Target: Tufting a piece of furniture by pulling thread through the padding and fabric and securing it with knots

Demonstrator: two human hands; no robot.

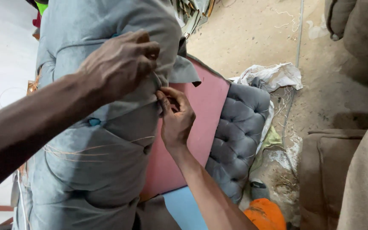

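Dusty workshop floor [252, 34]. One grey fabric cover [99, 162] over a red board [201, 110]; left hand [120, 64] and right hand [175, 119] each pinch its folded edge. One tufted grey cushion [239, 136] beside.

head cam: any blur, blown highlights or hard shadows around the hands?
Head view: the left hand and its forearm are close to the lens and slightly soft; the right hand is sharper. The white surface at far left is blown out, with no detail. Light is diffuse, so there are only soft shadows in the folds of the grey fabric. The tufted grey cushion reads clearly.
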